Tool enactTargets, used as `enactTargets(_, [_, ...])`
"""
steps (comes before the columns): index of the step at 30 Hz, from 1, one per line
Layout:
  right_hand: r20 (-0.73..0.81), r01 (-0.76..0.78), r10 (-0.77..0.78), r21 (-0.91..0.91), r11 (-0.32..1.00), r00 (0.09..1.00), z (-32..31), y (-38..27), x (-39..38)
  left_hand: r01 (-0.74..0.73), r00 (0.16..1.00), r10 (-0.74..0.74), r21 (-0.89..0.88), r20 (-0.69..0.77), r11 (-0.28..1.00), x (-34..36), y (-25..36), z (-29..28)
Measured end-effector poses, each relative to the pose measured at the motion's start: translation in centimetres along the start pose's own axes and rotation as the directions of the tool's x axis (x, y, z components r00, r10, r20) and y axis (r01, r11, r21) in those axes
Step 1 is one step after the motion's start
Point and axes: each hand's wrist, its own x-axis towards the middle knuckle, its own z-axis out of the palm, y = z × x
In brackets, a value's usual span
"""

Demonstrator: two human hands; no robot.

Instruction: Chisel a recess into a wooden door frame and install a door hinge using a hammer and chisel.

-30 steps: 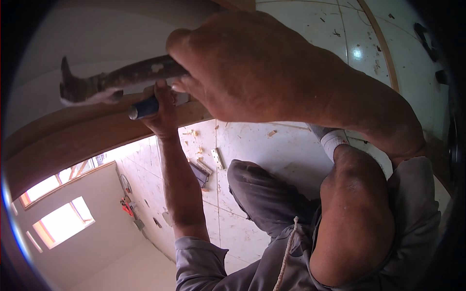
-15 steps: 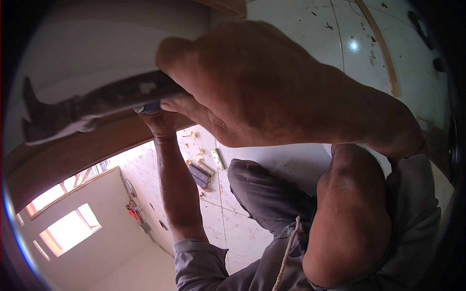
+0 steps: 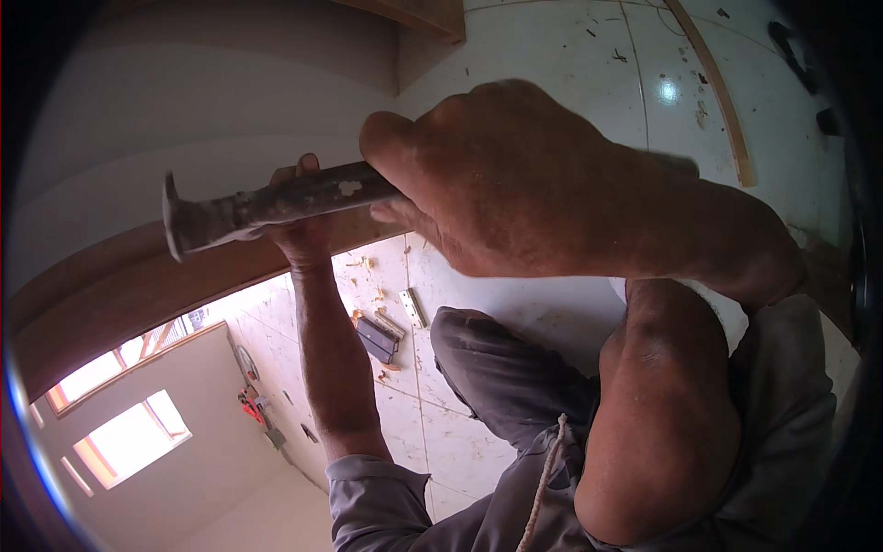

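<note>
My right hand (image 3: 515, 184) is closed round a dark, scuffed claw hammer (image 3: 276, 201), held crosswise with its head out to the left. My left hand (image 3: 303, 241) is behind the hammer's shaft, its fingers curled at a brown wooden frame member (image 3: 101, 304); what it holds is hidden by the hammer. The wood runs across the left of the view.
Below lie wood chips, a dark block (image 3: 377, 339) and a silver hinge (image 3: 412, 308) on white tiles (image 3: 460, 469). A timber strip (image 3: 713, 87) lies at upper right. Red-and-black tools (image 3: 250, 405) sit farther off by a wall. My bent legs occupy the lower right.
The hammer went left and down, then came back rightward, its head turned. My left hand's blue-handled tool, seen earlier, is now hidden behind the hammer.
</note>
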Motion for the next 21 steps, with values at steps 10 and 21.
enactTargets(10, [-0.013,0.003,-0.003,-0.038,0.999,1.000,-0.4,-0.4,0.8,-0.030,0.983,0.094,0.366,-0.159,0.930,-0.9,1.2,0.6])
enactTargets(21, [-0.164,0.175,-0.185,-0.074,0.982,0.969,-0.7,-1.4,1.5,0.135,0.847,-0.200,-0.165,-0.493,0.977,-2.6,-3.9,-2.5])
